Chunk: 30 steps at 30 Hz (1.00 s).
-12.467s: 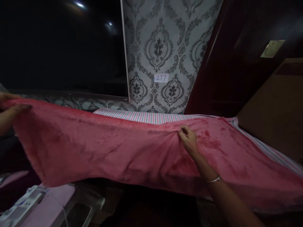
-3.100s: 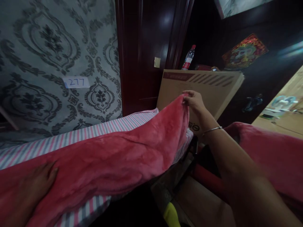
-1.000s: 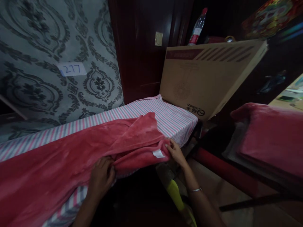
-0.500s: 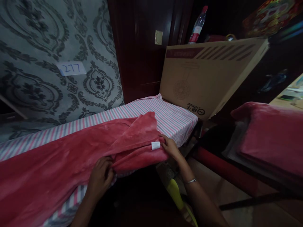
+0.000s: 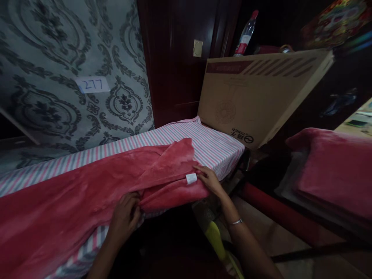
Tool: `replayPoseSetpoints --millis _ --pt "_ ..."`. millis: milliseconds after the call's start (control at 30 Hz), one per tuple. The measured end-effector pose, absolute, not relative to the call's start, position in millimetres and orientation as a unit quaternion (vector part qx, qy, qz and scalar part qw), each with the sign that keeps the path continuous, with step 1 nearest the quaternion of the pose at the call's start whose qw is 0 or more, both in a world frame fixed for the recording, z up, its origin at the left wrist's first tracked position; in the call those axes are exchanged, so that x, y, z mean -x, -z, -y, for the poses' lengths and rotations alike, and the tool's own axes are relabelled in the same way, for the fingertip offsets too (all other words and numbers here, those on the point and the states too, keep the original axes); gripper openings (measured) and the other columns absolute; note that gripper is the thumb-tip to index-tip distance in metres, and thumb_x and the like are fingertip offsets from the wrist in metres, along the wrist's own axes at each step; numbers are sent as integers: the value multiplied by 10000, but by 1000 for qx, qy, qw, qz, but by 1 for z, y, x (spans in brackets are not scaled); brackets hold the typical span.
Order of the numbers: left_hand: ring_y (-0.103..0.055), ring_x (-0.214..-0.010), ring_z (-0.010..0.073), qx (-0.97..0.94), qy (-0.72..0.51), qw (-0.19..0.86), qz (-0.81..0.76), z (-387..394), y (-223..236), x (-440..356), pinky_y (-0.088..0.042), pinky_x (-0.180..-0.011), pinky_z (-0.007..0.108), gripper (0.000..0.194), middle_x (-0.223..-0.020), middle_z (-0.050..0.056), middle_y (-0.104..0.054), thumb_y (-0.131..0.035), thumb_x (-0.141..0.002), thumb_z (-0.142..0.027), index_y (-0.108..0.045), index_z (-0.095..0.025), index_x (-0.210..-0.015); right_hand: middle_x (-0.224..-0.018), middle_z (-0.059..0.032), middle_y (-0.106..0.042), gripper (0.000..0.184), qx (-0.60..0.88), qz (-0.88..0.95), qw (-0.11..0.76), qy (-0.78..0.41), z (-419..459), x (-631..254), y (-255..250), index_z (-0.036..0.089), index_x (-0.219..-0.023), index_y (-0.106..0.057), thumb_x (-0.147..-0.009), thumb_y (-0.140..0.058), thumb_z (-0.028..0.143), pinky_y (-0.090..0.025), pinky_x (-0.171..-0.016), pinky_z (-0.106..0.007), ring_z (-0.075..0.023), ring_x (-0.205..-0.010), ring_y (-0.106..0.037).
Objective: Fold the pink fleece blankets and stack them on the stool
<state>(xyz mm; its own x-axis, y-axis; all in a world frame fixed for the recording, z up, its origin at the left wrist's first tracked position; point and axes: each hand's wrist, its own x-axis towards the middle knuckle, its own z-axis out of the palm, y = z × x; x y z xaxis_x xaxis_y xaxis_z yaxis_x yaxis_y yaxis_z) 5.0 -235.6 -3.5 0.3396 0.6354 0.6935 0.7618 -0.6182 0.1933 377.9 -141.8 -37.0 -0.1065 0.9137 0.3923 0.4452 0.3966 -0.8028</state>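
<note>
A long pinkish-red plush blanket (image 5: 95,190) lies in a strip along a bed with a striped sheet (image 5: 215,145). Its right end is folded over, and a white label (image 5: 191,178) shows on the fold. At the near edge of the blanket, my left hand (image 5: 128,213) grips the fabric with curled fingers, the tips partly tucked out of sight. Beside the label, my right hand (image 5: 209,180) pinches the right end between thumb and fingers. A bracelet circles my right wrist.
A tall cardboard box (image 5: 255,93) stands at the bed's far right end, with a plastic bottle (image 5: 245,35) behind its top edge. Another folded red blanket (image 5: 337,170) rests on a dark surface at right. A yellow-green object (image 5: 215,240) is below my right arm.
The view has shifted slightly. Both hands keep hold of the blanket in nearly the same places, and the fold looks almost unchanged.
</note>
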Motion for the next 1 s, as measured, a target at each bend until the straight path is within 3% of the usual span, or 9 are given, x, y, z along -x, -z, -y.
replayPoseSetpoints --millis 133,400,533,600,667,767,900,1000 --pt "-648 -896 207 820 375 87 424 236 0 -6 -531 -769 327 119 -948 62 -675 -481 -920 -202 -600 -201 -908 -1164 -83 -699 454 478 693 481 -243 134 -378 41 257 -1278 -691 -838 -593 211 -470 -1007 -418 -252 -1110 -619" --pt "-607 -812 223 832 305 167 432 227 -15 0 -505 -736 363 163 -876 60 -656 -475 -946 -212 -629 -193 -898 -1018 -83 -685 307 464 717 515 -69 127 -395 -19 242 -1163 -697 -886 -566 268 -522 -893 -444 -265 -948 -629" --pt "-577 -1126 321 799 317 244 450 213 -39 12 -473 -935 485 206 -1167 143 -644 -455 -959 -253 -643 -186 -913 -968 -76 -679 210 454 706 543 19 135 -408 -56 238 -1073 -685 -896 -592 302 -530 -817 -426 -257 -870 -613" --pt "-586 -1119 308 800 334 227 444 204 -55 18 -481 -932 464 207 -1152 134 -648 -451 -968 -285 -628 -191 -918 -914 -65 -665 171 455 698 551 43 140 -412 -67 233 -1021 -684 -904 -604 328 -530 -752 -400 -241 -805 -598" --pt "-631 -946 240 807 356 170 439 196 -68 22 -512 -820 375 203 -986 85 -659 -439 -980 -300 -602 -202 -909 -876 -55 -648 154 456 693 557 48 146 -413 -73 233 -977 -686 -916 -598 344 -525 -695 -372 -227 -767 -587" --pt "-629 -807 194 794 393 101 453 188 -82 22 -513 -732 311 198 -853 36 -629 -454 -973 -338 -580 -216 -881 -950 -76 -637 177 458 679 571 49 151 -410 -75 236 -954 -695 -918 -592 375 -537 -735 -390 -247 -869 -605" --pt "-652 -910 217 765 412 77 488 183 -90 18 -529 -806 332 213 -972 60 -668 -465 -938 -383 -594 -219 -983 -1089 -105 -643 158 442 664 600 55 157 -407 -76 230 -862 -664 -875 -635 385 -499 -933 -470 -293 -1078 -599" --pt "-649 -1057 257 744 412 62 522 181 -95 17 -523 -897 379 314 -1140 93 -676 -454 -914 -409 -598 -219 -1119 -909 -54 -674 121 434 681 590 -10 161 -407 -82 234 -874 -633 -881 -609 353 -522 -832 -393 -240 -885 -643"
